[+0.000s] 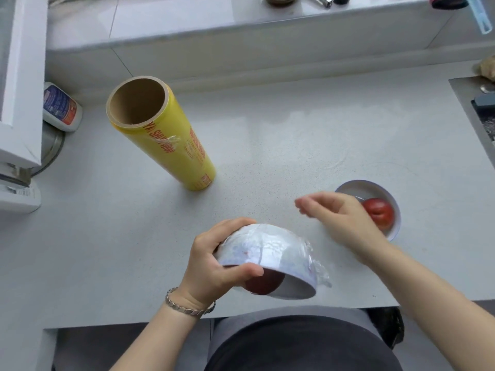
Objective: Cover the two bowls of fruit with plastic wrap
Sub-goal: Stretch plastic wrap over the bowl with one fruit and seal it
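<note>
My left hand grips a white bowl tilted on its side above the counter's front edge, its mouth turned toward me. Plastic wrap clings over the bowl and bunches at its right rim; a red fruit shows inside. My right hand hovers to the right above the bowl, fingers loosely curled, holding nothing I can make out. Behind that hand a second white bowl rests on the counter with a red fruit in it, uncovered. A yellow roll of plastic wrap stands upright at the back left.
The grey counter ends at a raised ledge behind. A white bottle lies at the far left beside a white window frame. A sink edge sits at the right. The counter's front edge runs just below my hands.
</note>
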{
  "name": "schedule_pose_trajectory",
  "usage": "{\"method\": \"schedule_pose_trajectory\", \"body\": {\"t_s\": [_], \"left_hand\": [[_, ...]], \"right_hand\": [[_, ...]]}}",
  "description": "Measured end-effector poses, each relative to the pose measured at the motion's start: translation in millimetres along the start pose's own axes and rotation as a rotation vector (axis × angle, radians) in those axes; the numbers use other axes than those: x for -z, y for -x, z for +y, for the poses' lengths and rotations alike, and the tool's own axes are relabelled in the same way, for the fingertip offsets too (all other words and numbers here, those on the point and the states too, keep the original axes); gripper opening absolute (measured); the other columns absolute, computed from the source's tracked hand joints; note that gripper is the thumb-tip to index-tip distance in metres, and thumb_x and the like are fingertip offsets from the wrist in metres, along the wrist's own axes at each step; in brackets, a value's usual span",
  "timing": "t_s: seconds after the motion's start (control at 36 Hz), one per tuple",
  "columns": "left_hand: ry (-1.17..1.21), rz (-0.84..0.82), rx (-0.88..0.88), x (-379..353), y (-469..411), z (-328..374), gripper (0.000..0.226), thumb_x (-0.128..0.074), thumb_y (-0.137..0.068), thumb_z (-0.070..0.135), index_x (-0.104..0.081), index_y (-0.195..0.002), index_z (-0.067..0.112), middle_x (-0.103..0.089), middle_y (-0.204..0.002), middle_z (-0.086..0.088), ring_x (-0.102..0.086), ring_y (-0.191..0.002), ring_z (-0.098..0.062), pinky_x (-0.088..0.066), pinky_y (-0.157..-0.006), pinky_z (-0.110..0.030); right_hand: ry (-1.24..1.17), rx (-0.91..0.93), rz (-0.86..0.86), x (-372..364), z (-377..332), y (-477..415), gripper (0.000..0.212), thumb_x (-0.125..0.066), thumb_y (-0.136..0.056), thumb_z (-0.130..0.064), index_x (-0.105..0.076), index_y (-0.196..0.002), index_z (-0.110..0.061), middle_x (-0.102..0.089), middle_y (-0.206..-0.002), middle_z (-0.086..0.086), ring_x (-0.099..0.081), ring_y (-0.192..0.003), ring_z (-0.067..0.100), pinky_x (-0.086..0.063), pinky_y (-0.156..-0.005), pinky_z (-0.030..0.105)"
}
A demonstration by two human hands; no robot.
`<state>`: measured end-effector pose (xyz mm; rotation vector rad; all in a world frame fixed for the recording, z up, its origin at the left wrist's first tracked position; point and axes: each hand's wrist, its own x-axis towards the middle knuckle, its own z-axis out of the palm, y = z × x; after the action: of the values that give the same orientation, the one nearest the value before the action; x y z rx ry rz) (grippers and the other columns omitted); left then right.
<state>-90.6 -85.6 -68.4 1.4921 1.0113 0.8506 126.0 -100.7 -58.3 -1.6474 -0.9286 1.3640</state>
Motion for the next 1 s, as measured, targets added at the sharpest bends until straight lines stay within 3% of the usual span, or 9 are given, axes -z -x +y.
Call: {"method": "schedule_pose_trajectory", "body": {"t_s": [0.08, 0.17, 0.22, 0.39, 0.53, 0.64, 0.78, 0.86, 1.0], "left_hand": [[-0.049, 0.011, -0.005, 0.2, -0.1, -2.4, 0.057, -0.068, -0.052, 0.077, -0.065, -0.100, 0.048, -0.069, -0.100, 0.011, -0.065, -0.088, -0.009, -0.053, -0.077, -0.024], [-0.062, 0.022, 0.005, -0.8, -1.2, -2.2, 0.057, -0.068, -0.051, 0.078, -0.065, -0.100, 0.049, -0.069, -0.099, 0.015, -0.065, -0.088, -0.007, -0.054, -0.076, -0.025], [-0.062, 0.022, 0.006, -2.3, -2.1, -0.1, 0.056, -0.068, -0.050, 0.079, -0.064, -0.099, 0.050, -0.068, -0.096, 0.019, -0.065, -0.086, -0.006, -0.054, -0.075, -0.024], [-0.047, 0.046, 0.007, -1.9, -2.8, 2.9, 0.055, -0.068, -0.051, 0.078, -0.067, -0.097, 0.047, -0.069, -0.093, 0.020, -0.064, -0.084, -0.004, -0.052, -0.074, -0.021], [0.117, 0.160, 0.095, -6.1, -2.4, -1.4, 0.075, -0.068, -0.049, 0.079, -0.067, -0.093, 0.018, -0.073, -0.087, 0.012, -0.067, -0.082, -0.008, -0.053, -0.073, -0.023], [0.175, 0.200, 0.177, -11.4, -5.1, -5.8, 0.081, -0.068, -0.046, 0.081, -0.067, -0.091, 0.014, -0.073, -0.085, 0.006, -0.067, -0.084, -0.013, -0.054, -0.076, -0.029], [0.063, -0.054, 0.347, -4.1, -13.7, 2.9, 0.082, -0.066, -0.044, 0.082, -0.060, -0.106, 0.030, -0.070, -0.100, 0.005, -0.066, -0.094, -0.008, -0.051, -0.081, -0.021], [-0.160, -0.249, 0.361, 3.4, -22.7, 13.2, 0.071, -0.066, -0.051, 0.065, -0.045, -0.116, 0.047, -0.058, -0.120, 0.018, -0.057, -0.108, 0.006, -0.042, -0.092, -0.013], [-0.276, -0.432, 0.360, -4.8, -31.3, 24.6, 0.054, -0.065, -0.050, 0.065, -0.058, -0.100, 0.047, -0.065, -0.101, 0.026, -0.057, -0.098, 0.012, -0.042, -0.084, -0.006]], "right_hand": [[0.176, 0.247, -0.155, 3.8, -20.3, 23.6, 0.026, -0.070, -0.072, -0.048, -0.069, -0.091, -0.030, -0.069, -0.099, -0.016, -0.061, -0.097, -0.006, -0.043, -0.086, 0.008], [0.463, 0.270, -0.340, -6.6, -19.1, 39.1, 0.068, -0.070, -0.055, -0.062, -0.055, -0.116, -0.040, -0.050, -0.121, -0.031, -0.042, -0.117, -0.016, -0.027, -0.096, 0.000], [0.526, 0.249, -0.357, -12.4, -12.2, 38.9, 0.083, -0.078, -0.054, -0.056, -0.047, -0.129, -0.035, -0.048, -0.123, -0.029, -0.040, -0.118, -0.015, -0.027, -0.097, 0.000], [0.315, 0.098, -0.377, -13.2, -9.7, 29.5, 0.070, -0.089, -0.050, -0.032, -0.051, -0.106, -0.049, -0.061, -0.111, -0.023, -0.056, -0.106, -0.007, -0.043, -0.089, 0.009], [0.081, 0.005, -0.487, -6.6, -4.5, 21.6, 0.071, -0.080, -0.045, -0.038, -0.056, -0.112, -0.037, -0.066, -0.108, -0.019, -0.061, -0.103, -0.001, -0.046, -0.080, 0.011], [-0.038, -0.013, -0.454, -4.4, 2.0, 16.9, 0.070, -0.078, -0.049, -0.032, -0.058, -0.116, -0.023, -0.069, -0.108, -0.008, -0.063, -0.105, 0.006, -0.047, -0.081, 0.015], [-0.084, -0.048, -0.386, -3.1, 7.5, 14.3, 0.057, -0.074, -0.054, -0.032, -0.064, -0.109, -0.018, -0.072, -0.098, -0.006, -0.066, -0.094, 0.006, -0.048, -0.077, 0.016], [-0.014, -0.076, -0.380, -1.7, 8.0, 13.5, 0.066, -0.077, -0.051, -0.034, -0.062, -0.114, -0.018, -0.072, -0.103, -0.005, -0.066, -0.097, 0.006, -0.049, -0.082, 0.019], [0.161, -0.092, -0.403, -5.2, -1.9, 10.0, 0.066, -0.079, -0.058, -0.033, -0.057, -0.119, -0.025, -0.071, -0.103, -0.004, -0.067, -0.096, 0.007, -0.051, -0.092, 0.028]]}}
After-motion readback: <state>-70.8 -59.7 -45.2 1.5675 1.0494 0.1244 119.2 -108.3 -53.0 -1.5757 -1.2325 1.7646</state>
